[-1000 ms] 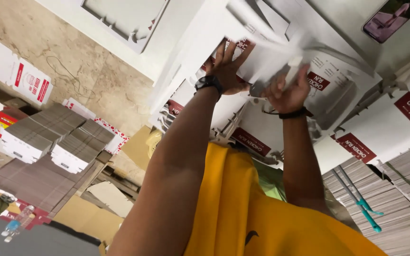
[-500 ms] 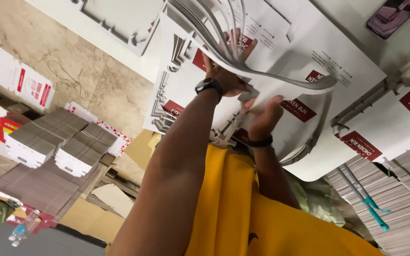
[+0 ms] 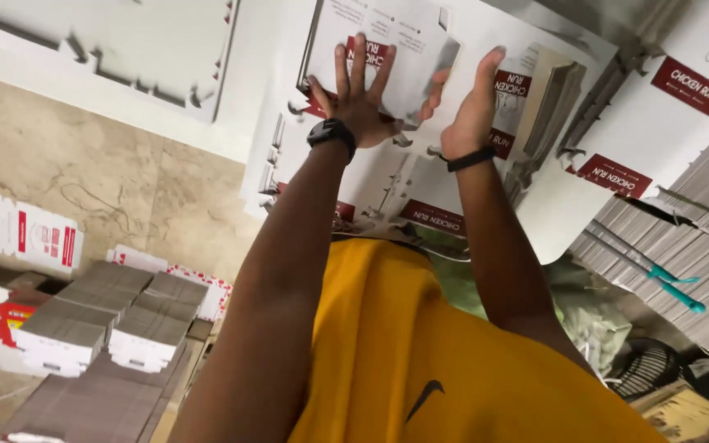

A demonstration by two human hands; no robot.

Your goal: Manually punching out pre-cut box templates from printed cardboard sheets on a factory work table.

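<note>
Up at the top of the view, against the white printed sheets, I've got both hands on a flat white cardboard box blank with dark red label patches (image 3: 404, 61): my left hand (image 3: 359, 98) lies on it with fingers spread wide, palm flat, not curled round anything, and my right hand (image 3: 473, 102) presses its right side, thumb hooked over the edge, so it's a push-and-pinch hold rather than a full clasp. The risk I see: the blank is thin and wide, so it could buckle or slide off the pile of identical white die-cut sheets (image 3: 617, 156) beneath, since nothing clamps it. The notched flaps near my wrists could snag the black wristwatch (image 3: 331, 131) or black wristband (image 3: 469, 158). Around me: grey-edged stacks of flattened cartons (image 3: 116, 320) lower left, a white carton with red rectangles (image 3: 38, 238) beside them, and a tall grey stack of cardboard (image 3: 683, 238) on the right with a teal strap (image 3: 674, 287).
</note>
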